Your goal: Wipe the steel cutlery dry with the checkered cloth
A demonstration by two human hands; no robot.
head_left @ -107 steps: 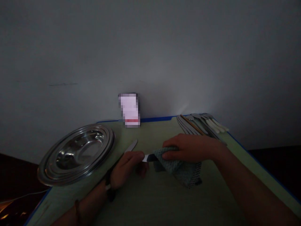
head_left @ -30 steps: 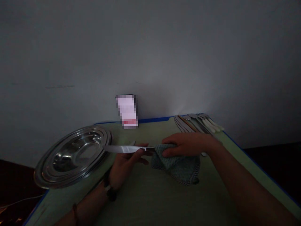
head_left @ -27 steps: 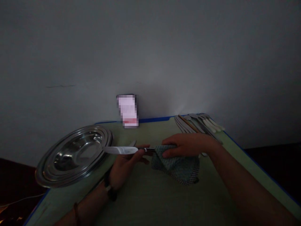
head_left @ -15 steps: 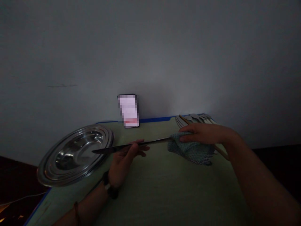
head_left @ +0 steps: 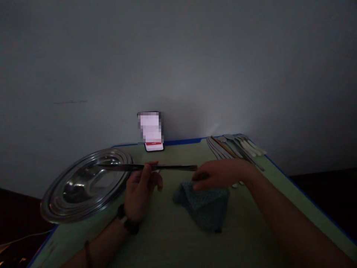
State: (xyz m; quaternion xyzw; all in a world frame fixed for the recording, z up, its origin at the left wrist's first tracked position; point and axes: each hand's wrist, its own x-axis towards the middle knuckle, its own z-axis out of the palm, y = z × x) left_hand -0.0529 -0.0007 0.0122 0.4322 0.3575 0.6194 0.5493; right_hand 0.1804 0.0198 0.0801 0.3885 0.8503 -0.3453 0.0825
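Note:
My left hand [head_left: 142, 186] is closed around the middle of a table knife [head_left: 174, 167], thumb on top. The knife lies nearly level, its blade reaching left over a shiny steel bowl [head_left: 83, 216] with a wide rim. By the end of the knife's handle is my right hand [head_left: 216, 174], its fingers curled in. A bluish-green checked cloth [head_left: 206, 206] hangs below those fingers, the thumb lying against its upper edge. How firmly the cloth is gripped is partly hidden. Beyond the right hand lie several table knives [head_left: 219, 149] side by side.
Spoons [head_left: 234, 143] and white-handled cutlery [head_left: 252, 147] lie along the table's far right corner. A lit phone [head_left: 152, 128] leans on the grey wall [head_left: 178, 67] at the back. The pale green table [head_left: 167, 230] has blue edging.
My right hand and the cloth have come off the knife handle, moving left and toward me, uncovering the cutlery behind. The knife has turned more level in my left hand.

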